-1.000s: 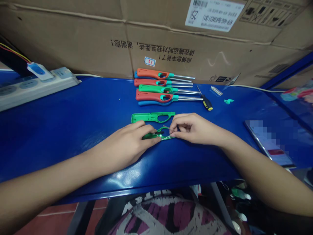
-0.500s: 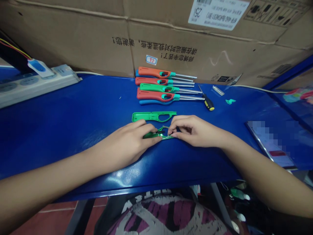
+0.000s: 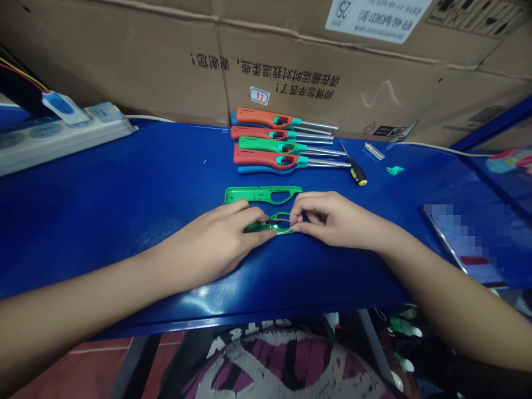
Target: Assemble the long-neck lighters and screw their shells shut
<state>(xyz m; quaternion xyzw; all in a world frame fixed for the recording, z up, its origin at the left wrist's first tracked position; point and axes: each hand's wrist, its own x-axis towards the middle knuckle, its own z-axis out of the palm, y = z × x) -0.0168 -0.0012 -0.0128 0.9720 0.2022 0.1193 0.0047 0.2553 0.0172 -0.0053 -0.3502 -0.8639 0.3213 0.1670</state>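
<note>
A green lighter half-shell (image 3: 285,230) lies on the blue table under both hands, with a small dark part and thin wire inside it. My left hand (image 3: 226,235) is closed on its left portion, fingers on the dark part and the rim. At the other end, my right hand (image 3: 328,219) pinches at the trigger-loop area; the thin wire runs to its fingertips. Just beyond, the matching empty green half-shell (image 3: 253,194) rests with its inner side up. Part of the worked shell is hidden by the fingers.
Several assembled stick lighters (image 3: 266,157) lie in a row behind. To their right are a screwdriver (image 3: 356,173), a small clear cylinder (image 3: 374,151) and a teal piece (image 3: 394,170). A power strip (image 3: 50,133) is at left, a phone (image 3: 463,244) at right, a cardboard box (image 3: 145,66) behind.
The thin wire, earlier angled up by the loop, now runs flatter across it toward my right fingertips. My left hand keeps its hold. The whole view has shifted slightly.
</note>
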